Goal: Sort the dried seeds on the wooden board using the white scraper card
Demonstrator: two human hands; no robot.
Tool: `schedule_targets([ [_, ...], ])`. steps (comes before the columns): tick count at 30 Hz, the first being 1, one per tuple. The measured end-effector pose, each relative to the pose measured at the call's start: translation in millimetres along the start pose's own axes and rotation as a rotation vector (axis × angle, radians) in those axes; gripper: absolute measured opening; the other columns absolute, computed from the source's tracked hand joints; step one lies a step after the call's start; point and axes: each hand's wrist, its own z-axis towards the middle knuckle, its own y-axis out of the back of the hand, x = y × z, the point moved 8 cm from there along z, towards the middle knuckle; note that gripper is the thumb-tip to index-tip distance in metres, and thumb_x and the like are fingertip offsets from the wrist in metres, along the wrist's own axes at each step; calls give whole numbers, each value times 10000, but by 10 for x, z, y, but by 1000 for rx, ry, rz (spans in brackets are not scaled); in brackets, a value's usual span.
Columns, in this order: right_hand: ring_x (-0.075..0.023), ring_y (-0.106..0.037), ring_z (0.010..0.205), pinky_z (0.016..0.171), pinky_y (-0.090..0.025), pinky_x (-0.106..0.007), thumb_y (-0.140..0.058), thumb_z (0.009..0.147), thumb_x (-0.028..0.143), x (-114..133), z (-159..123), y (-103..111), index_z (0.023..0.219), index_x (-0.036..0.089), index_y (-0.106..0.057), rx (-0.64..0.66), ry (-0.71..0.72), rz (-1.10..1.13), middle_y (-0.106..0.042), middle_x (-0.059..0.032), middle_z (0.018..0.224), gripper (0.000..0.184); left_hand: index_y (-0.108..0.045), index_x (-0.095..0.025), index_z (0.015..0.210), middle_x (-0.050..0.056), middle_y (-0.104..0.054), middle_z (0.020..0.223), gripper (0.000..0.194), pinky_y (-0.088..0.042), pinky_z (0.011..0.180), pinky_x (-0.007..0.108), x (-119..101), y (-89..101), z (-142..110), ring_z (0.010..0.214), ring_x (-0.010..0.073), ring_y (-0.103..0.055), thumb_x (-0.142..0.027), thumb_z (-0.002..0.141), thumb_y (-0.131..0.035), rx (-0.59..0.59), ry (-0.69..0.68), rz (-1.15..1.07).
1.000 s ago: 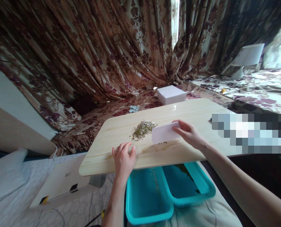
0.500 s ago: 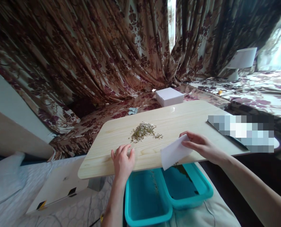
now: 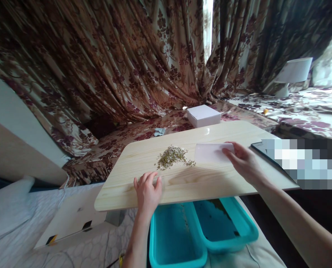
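Note:
On the light wooden board [image 3: 121,182] lies a loose pile of small green and brown grains [image 3: 171,156], perhaps beans or seeds. My left hand [image 3: 147,188] rests on the board's near edge, fingers spread, holding nothing. A white sheet of paper or card [image 3: 209,152] is pinched in my right hand [image 3: 242,160], held over the board to the right of the pile. Below the near edge stand two turquoise tubs [image 3: 203,258]. Dark greenish bits show in the right tub; a few specks line the wall of the left one.
A blurred-out flat object with a dark edge [image 3: 259,149] lies at the board's right end. Behind stand a white box [image 3: 203,115] and a lamp [image 3: 294,70]. A large flat carton [image 3: 68,216] is at the lower left, and patterned curtains [image 3: 121,56] hang behind.
My right hand has lifted the white sheet from above the right tub, up and away over the board beside the pile. My left hand stays on the edge. The view has shifted slightly.

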Motion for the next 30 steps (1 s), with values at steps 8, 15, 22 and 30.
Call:
schedule_targets([
  [8,-180,-610,678,595,-487,-274,-654,757,475,-7,-27,-44,875,224,-624,-12,35,-71,-667,-28,757,279,-668,-237,1014,68,-694,1092,215,-220,1105,563,-20,19,1,1060,247,-616,-302,883,-511,-12,-5,20],
  [15,-178,-606,664,576,-483,-270,-660,751,503,14,-56,-42,883,221,-626,31,24,-69,-669,-32,750,314,-665,-237,1019,72,-693,1096,220,-209,1109,559,-20,16,-1,1061,246,-614,-309,889,-502,-7,-8,24],
  [22,-177,-602,666,570,-483,-266,-647,766,506,33,-33,-78,857,221,-625,14,44,-83,-662,-32,743,300,-664,-239,1018,71,-691,1098,218,-215,1104,569,-8,7,-1,1064,250,-613,-310,890,-503,-5,-2,22],
  [30,-167,-593,656,556,-470,-254,-652,758,508,1,-30,-77,872,218,-622,42,37,-53,-659,-28,751,313,-665,-231,1021,82,-690,1098,222,-211,1109,564,-9,5,-1,1060,247,-611,-314,890,-506,0,-5,17],
])
